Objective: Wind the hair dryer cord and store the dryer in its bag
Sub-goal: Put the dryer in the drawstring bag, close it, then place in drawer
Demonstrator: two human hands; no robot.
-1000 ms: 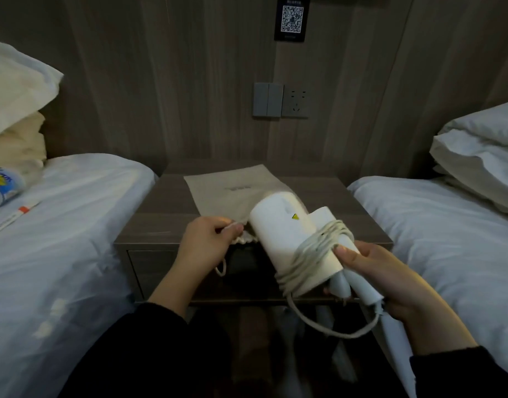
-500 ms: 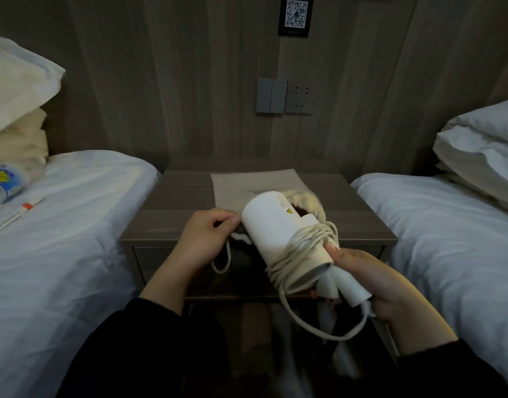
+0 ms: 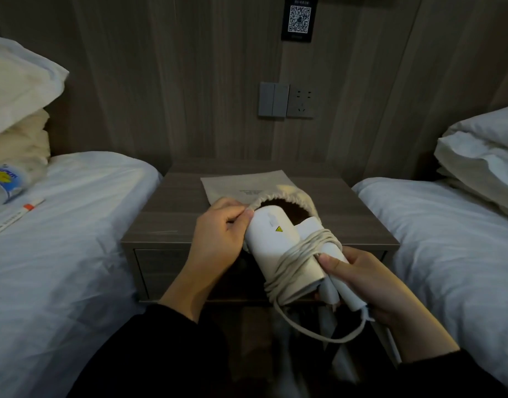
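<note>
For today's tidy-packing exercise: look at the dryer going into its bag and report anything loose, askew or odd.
One thing stands out: the cord is wound round the hair dryer, but a long loop hangs free below the right hand. It could snag at the bag mouth, which the left hand holds open.

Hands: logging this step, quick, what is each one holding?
Left hand: pinching the bag rim.
Right hand: gripping the hair dryer handle.

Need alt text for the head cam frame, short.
Right hand pushes a white cord-wrapped hair dryer nose-first into the mouth of a beige drawstring cloth bag, held open by the left hand, over a grey wooden nightstand between two white beds.
</note>
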